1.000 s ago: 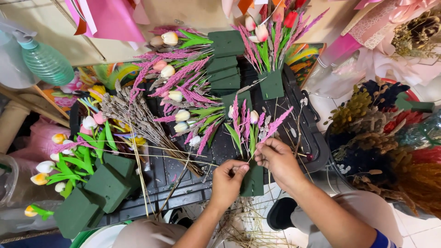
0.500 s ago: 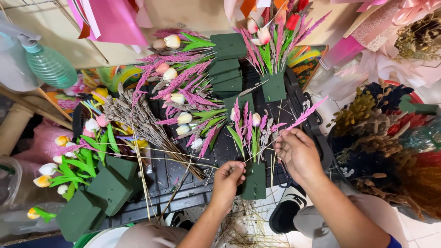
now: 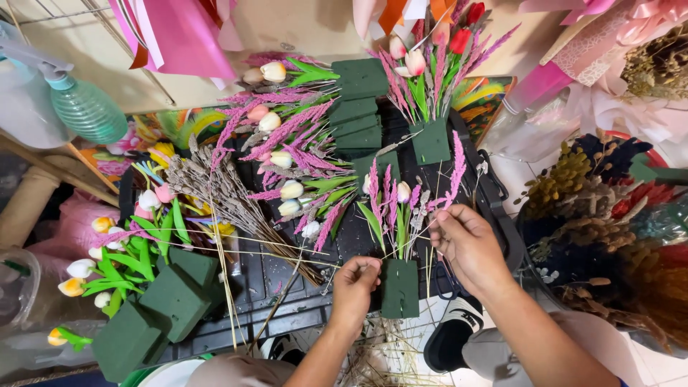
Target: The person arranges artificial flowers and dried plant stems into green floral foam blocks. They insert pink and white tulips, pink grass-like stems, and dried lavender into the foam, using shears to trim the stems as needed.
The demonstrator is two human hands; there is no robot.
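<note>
Now, block: green foam block standing upright on black tray, bearing pink sprigs.
Left grip: steadying block's side.
Right grip: pinching pink stem.
Surroundings: bouquets crowding tray.

Dark green foam block showing magenta-pink plume sprigs and a white-pink tulip with green leaves. Spray bottle showing translucent teal. Dried stem bundle looking grey-brown. Paper sheets showing hot pink. Crate underneath showing black. Sandal showing black with white stripes.
</note>
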